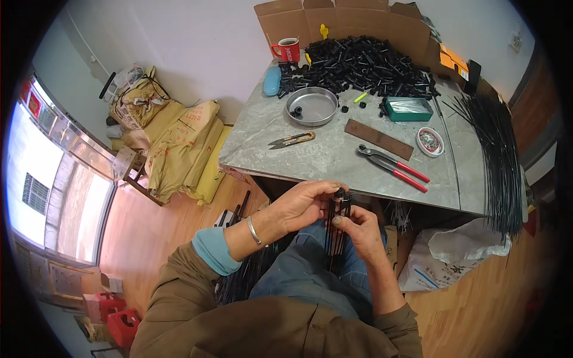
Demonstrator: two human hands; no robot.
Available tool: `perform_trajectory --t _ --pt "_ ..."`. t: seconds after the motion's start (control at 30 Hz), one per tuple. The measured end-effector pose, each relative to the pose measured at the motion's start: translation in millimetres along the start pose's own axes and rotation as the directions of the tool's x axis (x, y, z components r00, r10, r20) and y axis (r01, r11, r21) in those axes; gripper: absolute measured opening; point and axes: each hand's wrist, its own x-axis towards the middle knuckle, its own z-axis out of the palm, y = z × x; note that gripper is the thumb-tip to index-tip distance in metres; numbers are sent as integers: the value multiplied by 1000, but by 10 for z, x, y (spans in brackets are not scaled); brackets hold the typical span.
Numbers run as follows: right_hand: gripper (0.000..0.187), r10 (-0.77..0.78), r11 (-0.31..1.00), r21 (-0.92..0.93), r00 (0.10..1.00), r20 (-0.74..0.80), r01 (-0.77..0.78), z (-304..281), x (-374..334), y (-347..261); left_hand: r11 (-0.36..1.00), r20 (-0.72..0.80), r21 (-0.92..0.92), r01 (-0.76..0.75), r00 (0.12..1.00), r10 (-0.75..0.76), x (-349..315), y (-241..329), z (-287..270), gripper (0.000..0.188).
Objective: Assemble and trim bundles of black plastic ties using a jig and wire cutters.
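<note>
Over my lap, in front of the table's near edge, I hold a small upright bundle of thin black ribs [335,241] with a black plastic hub [340,195] at its top, much like part of an umbrella frame. My left hand [307,206], a metal bangle on its wrist, is closed around the hub from the left. Lower on the right, my right hand [358,230] pinches the ribs between thumb and fingers. Fingers partly hide the joint of ribs and hub. On the table nearby lie red-handled pincers [394,168] and thread snips [292,140].
The grey table [250,149] bears a heap of black plastic parts [370,62], a round metal tray [312,107], a brown metal bar [379,138], a green box of wires [409,109], a small bowl [430,141], a red mug [287,51], and long black rods [498,155]. A white sack [447,253] stands below.
</note>
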Motion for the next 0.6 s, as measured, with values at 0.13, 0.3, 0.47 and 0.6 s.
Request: perform_trajectory --t 0.13,0.3,0.47,0.6 --pt "15 -1 1000 9 1000 2 1 -41 35 32 999 -62 -32 -18 998 16 74 -58 -32 16" --pt "17 33 999 16 999 -5 -32 -71 56 47 1000 -57 -22 -22 998 21 100 -59 -30 13" --pt "16 44 999 19 999 -17 -43 -81 79 69 1000 -91 1 -31 995 31 118 -58 -11 14" --pt "16 45 999 29 999 -20 -45 -74 89 56 999 -106 21 -30 994 32 130 -54 -22 16"
